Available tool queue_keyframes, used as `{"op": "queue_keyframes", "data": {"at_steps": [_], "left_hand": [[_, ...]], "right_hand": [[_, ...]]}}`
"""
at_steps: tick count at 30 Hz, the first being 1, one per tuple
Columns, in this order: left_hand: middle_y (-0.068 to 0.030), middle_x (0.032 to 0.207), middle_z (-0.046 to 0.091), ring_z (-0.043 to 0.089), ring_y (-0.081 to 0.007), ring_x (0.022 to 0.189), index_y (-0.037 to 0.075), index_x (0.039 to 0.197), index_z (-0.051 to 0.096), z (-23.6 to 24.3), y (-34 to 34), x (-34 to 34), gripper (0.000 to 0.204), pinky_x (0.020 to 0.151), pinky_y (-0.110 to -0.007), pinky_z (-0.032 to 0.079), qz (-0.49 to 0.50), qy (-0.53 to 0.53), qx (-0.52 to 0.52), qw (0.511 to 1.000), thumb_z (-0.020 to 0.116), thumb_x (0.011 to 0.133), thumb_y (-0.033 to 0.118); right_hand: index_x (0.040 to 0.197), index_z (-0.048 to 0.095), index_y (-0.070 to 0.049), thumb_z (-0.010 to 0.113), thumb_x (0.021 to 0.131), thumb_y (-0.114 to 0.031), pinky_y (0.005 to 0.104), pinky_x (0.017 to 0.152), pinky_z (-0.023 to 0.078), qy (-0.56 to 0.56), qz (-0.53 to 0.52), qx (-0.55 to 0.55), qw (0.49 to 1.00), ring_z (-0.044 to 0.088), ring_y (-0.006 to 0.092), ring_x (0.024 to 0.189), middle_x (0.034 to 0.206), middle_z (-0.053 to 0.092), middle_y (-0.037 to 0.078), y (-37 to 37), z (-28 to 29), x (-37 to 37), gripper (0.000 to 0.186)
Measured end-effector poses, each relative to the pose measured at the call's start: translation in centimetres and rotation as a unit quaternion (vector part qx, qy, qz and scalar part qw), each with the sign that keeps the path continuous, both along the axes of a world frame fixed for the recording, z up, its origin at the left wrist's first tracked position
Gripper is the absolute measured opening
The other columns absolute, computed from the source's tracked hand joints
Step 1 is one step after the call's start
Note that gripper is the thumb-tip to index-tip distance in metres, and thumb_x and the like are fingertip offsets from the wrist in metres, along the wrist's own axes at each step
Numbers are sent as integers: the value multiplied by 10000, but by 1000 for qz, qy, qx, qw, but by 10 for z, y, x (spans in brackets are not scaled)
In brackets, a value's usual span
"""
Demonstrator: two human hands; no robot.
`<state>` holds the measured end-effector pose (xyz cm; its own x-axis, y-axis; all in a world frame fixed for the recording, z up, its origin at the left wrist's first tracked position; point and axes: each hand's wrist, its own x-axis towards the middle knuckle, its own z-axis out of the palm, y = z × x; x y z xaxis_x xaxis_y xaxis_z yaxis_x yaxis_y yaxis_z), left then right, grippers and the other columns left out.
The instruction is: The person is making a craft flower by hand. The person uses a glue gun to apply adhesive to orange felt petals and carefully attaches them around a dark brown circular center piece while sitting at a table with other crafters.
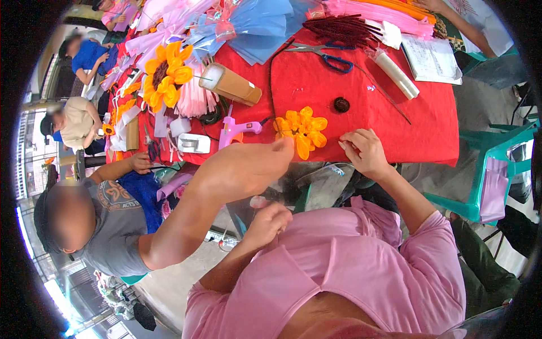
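Observation:
An orange fuzzy-petalled flower (300, 126) lies near the red-covered table's front edge (420, 124). A co-worker's hand (274, 155) from the left reaches to its lower left side. My right hand (364, 150) is just right of the flower, fingers bent and apart, with nothing visible in them. Below the table edge, my left hand (270, 223) is curled in front of my pink shirt; whether it holds anything is unclear. A dark brown round piece (341, 104) lies above my right hand. A pink glue gun (231, 133) sits left of the flower.
Scissors (339, 62), a white roll (395, 73), a notebook (429, 59), a cardboard holder (240, 87), a sunflower (167, 76) and blue wrapping (254, 31) crowd the back and left. A co-worker (113, 220) is close at left; others sit farther back. A green chair (485, 169) stands right.

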<state>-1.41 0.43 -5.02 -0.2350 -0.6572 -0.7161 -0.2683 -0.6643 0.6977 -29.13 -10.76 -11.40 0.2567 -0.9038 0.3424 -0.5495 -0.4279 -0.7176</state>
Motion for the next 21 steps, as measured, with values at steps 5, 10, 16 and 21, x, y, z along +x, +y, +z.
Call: {"op": "queue_keyframes", "data": {"at_steps": [5, 10, 16, 21], "left_hand": [[18, 696, 502, 449, -55, 591, 45, 827, 524, -1, -4, -7, 124, 532, -193, 364, -22, 28, -40, 999, 543, 882, 154], [9, 714, 520, 476, -63, 624, 36, 825, 537, 1, -10, -8, 104, 563, -210, 393, -26, -15, -29, 999, 594, 833, 122], [-3, 763, 589, 544, -78, 714, 19, 815, 578, 4, -9, -7, 121, 661, -218, 446, -83, -103, -63, 989, 650, 793, 113], [-24, 811, 600, 553, -86, 756, 11, 847, 569, 3, -11, -3, 121, 691, -227, 451, -81, -91, -85, 989, 625, 807, 111]], "right_hand": [[835, 589, -40, 639, 748, -102, 342, 564, 409, -36, -4, 34, 999, 557, 243, 621, 696, 574, 87, -3, 5, -3, 118], [863, 591, -29, 641, 753, -86, 339, 557, 434, -136, -37, 106, 984, 566, 246, 646, 707, 568, 101, -12, 14, 3, 133], [871, 596, -26, 622, 750, -48, 344, 643, 478, -131, 47, 51, 989, 582, 290, 736, 790, 589, 125, -28, 40, 17, 126], [863, 598, -24, 619, 751, -37, 335, 651, 485, -142, 0, 69, 987, 594, 276, 744, 802, 598, 121, -28, 24, 5, 115]]}}
